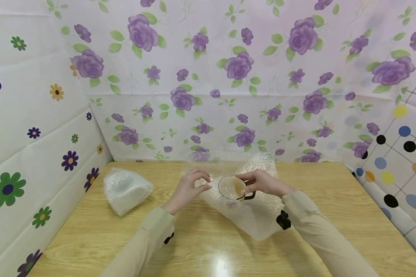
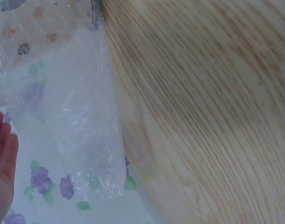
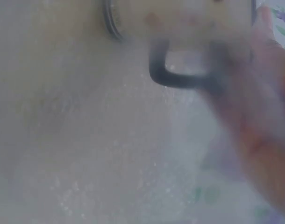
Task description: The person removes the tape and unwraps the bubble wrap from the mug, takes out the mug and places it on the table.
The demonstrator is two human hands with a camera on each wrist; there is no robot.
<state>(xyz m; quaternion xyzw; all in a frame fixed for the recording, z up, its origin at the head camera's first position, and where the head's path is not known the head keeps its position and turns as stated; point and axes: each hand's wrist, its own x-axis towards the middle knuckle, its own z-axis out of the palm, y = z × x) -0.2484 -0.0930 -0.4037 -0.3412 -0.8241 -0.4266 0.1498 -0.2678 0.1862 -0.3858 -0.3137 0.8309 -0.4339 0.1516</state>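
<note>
A pale mug [image 1: 230, 187] with a dark rim and a black handle [image 1: 250, 195] is over a sheet of clear bubble wrap [image 1: 254, 219] in the head view. My right hand [image 1: 265, 183] grips the mug at its rim, on the handle side. Through a haze, the right wrist view shows the mug's side [image 3: 180, 21] and the same hand [image 3: 259, 126] beside the handle. My left hand [image 1: 191, 188] is left of the mug, its fingers apart and bent a little, with nothing between them. In the left wrist view, bubble wrap [image 2: 81, 112] covers part of the spotted mug.
A bundle of bubble wrap [image 1: 126, 190] lies on the left part of the wooden table [image 1: 208, 250]. A flowered cloth [image 1: 208, 127] hangs behind the table's far edge. Patterned sheets hang along the left and right sides.
</note>
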